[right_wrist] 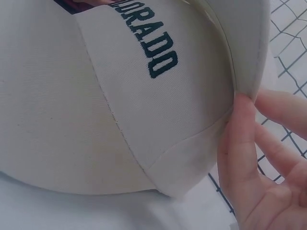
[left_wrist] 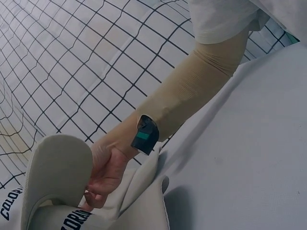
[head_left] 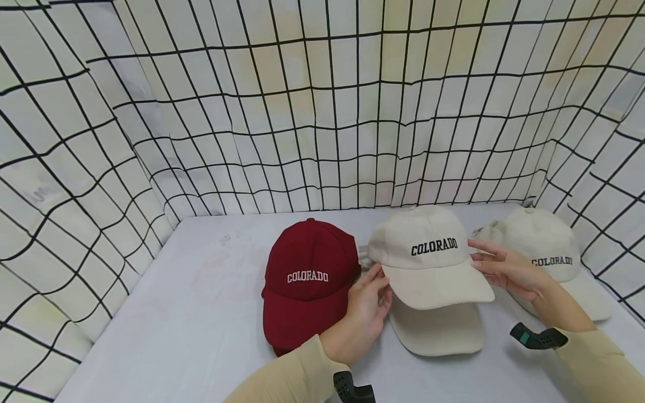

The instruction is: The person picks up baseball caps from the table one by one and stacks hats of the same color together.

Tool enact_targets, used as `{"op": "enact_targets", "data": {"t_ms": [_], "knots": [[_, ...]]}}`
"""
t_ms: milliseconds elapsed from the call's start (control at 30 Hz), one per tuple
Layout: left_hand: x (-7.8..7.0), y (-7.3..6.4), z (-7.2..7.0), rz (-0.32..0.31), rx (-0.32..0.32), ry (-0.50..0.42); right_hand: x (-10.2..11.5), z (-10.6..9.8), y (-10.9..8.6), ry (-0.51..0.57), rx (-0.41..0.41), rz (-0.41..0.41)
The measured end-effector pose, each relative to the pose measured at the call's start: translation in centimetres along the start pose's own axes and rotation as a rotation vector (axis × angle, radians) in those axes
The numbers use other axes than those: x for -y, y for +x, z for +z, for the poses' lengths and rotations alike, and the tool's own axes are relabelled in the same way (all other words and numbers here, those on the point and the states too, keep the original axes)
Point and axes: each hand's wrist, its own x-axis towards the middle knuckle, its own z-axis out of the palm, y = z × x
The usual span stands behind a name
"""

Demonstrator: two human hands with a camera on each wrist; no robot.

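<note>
A cream cap (head_left: 428,282) with dark COLORADO lettering is held slightly tilted above a second cream cap (head_left: 438,333), whose brim shows below it. At the upper cap's left side, where brim meets crown, my left hand (head_left: 364,310) pinches the edge. My right hand (head_left: 516,277) grips the opposite side. In the right wrist view its thumb (right_wrist: 240,139) and a finger pinch the upper cap's edge (right_wrist: 252,48), with the lower cap's lettered front (right_wrist: 129,96) beneath. The left wrist view shows my left hand (left_wrist: 108,175) beside a cream brim (left_wrist: 62,167); its fingertips are partly hidden.
A dark red COLORADO cap (head_left: 307,319) lies just left of my left hand. Another pale COLORADO cap (head_left: 546,235) sits at the right, partly behind my right hand. Black grid netting (head_left: 358,120) over white walls encloses the white table (head_left: 186,313) at the back and sides.
</note>
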Motion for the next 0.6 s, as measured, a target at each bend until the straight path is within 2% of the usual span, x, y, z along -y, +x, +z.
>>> {"op": "enact_targets", "data": {"t_ms": [233, 600], "knots": [[0.2, 0.0, 0.0, -0.005, -0.013, 0.005, -0.3, -0.1, -0.3, -0.134, -0.081, 0.062], [0.7, -0.3, -0.7, -0.006, -0.017, 0.061, -1.2, -0.2, -0.9, -0.221, -0.048, 0.091]]}}
